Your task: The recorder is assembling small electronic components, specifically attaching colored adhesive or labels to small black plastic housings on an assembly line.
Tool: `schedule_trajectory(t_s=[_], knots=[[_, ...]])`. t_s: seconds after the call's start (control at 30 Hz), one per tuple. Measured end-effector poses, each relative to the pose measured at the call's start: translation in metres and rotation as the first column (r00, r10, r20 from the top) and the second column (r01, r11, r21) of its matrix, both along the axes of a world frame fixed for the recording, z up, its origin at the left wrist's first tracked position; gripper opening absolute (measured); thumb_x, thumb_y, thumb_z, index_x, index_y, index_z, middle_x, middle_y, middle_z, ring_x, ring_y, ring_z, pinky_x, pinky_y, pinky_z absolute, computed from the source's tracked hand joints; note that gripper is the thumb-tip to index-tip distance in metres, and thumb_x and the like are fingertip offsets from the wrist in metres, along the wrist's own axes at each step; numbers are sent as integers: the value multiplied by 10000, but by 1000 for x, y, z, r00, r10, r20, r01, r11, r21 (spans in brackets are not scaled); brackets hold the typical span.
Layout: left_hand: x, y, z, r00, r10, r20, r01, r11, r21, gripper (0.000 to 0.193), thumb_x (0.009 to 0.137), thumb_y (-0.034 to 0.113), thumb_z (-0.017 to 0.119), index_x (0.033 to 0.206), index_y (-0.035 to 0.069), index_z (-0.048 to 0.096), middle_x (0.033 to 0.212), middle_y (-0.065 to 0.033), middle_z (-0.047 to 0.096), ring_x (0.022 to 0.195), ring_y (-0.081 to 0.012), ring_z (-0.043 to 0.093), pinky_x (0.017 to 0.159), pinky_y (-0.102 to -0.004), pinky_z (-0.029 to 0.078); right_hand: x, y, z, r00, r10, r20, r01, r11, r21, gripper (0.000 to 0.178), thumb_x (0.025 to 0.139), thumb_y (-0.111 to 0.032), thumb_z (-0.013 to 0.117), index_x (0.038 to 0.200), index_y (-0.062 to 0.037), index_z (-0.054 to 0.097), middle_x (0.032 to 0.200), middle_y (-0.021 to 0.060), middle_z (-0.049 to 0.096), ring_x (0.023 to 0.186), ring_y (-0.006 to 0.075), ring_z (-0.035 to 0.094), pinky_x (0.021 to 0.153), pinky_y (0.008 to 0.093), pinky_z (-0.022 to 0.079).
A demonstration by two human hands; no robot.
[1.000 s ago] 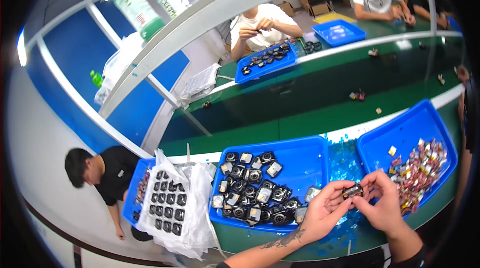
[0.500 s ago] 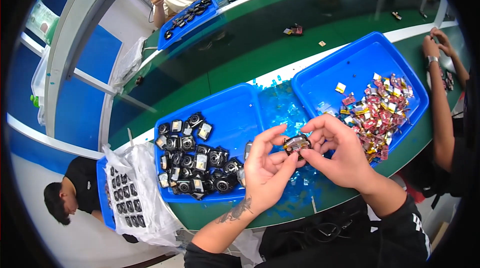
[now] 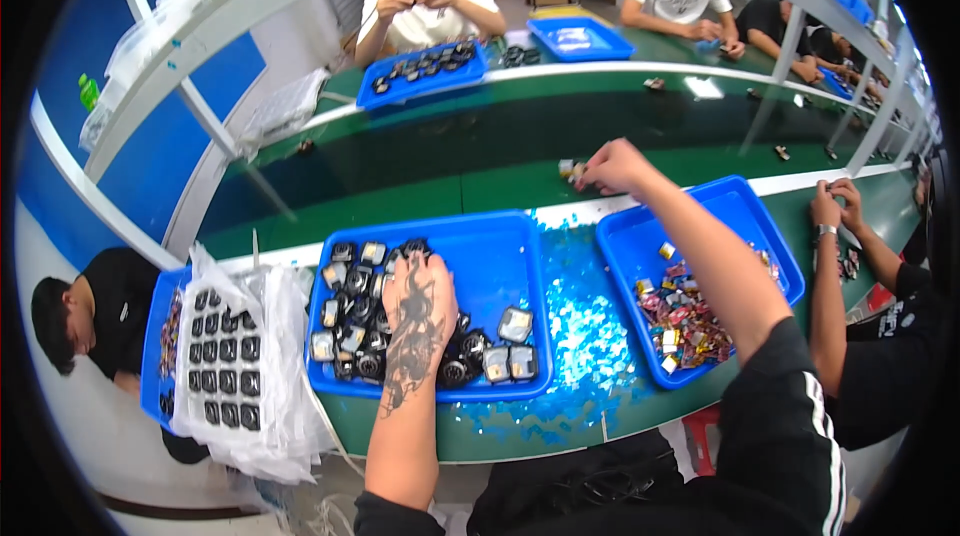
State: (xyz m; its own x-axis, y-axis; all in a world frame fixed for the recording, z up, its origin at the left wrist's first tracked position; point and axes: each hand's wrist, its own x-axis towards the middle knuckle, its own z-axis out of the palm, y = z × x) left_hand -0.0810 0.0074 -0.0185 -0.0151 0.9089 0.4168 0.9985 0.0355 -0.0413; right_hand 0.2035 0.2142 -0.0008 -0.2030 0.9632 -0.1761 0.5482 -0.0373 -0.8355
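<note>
My left hand reaches into the left blue tray, over a cluster of black watch cases with round faces or pale backs. Its fingers point down among them and are mostly hidden, so any grip does not show. Stretched far forward, my right hand is over the green belt beyond the trays. Its fingers are pinched at a small circuit board with a pale, yellowish part. Below that arm, the right blue tray holds a heap of small red circuit boards with silver and yellow pieces.
Blue film scraps cover the table between the trays. Stacked white trays of black cases in plastic stand at left, beside a seated person. Another person's hands work at right. Across the belt sit more people and a blue tray.
My hands have parted from the watch case they held together. The left has gone into the left tray, the right far forward to the belt. The view has shifted, showing more people opposite.
</note>
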Motion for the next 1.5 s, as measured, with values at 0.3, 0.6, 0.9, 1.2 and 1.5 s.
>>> schedule_trajectory(t_s=[0.3,0.6,0.9,1.2,1.5], knots=[[19,2,20,993,29,116,0,970,-244,239,834,27,539,1065,63,589,1014,-199,594,1023,-330,566,830,-441,467,9,-4,5,949,-82,303,-30,937,347,413,766,-241,750,1101,-19,657,860,151,717,869,263,700,790,352,541],[56,-4,37,310,-325,893,329,918,220,156,815,-10,708,902,-20,580,835,-34,642,720,-93,621,623,-230,501,-52,-140,43,805,591,53,-580,765,280,319,927,-239,611,1091,33,645,924,151,695,863,207,673,774,343,525],[94,-24,10,-394,-317,863,360,811,462,333,975,101,535,1269,-53,502,1197,-138,590,1118,-182,567,931,-298,474,-22,-176,57,800,277,-533,-307,951,34,190,916,-147,651,1004,21,632,939,95,687,836,135,665,737,272,569],[90,-25,26,-680,75,730,413,861,296,295,997,138,413,1207,-47,504,1102,-234,634,965,-336,675,843,-392,567,75,-148,52,758,380,530,-577,770,274,162,783,-98,715,925,-25,685,887,129,666,846,291,648,768,375,521],[91,-15,20,-618,205,759,486,858,165,287,1000,178,474,1130,-64,559,1020,-205,656,915,-296,693,799,-337,588,84,-161,44,820,319,476,-513,779,361,112,814,-64,672,877,-29,586,972,120,612,954,310,592,852,387,470]])
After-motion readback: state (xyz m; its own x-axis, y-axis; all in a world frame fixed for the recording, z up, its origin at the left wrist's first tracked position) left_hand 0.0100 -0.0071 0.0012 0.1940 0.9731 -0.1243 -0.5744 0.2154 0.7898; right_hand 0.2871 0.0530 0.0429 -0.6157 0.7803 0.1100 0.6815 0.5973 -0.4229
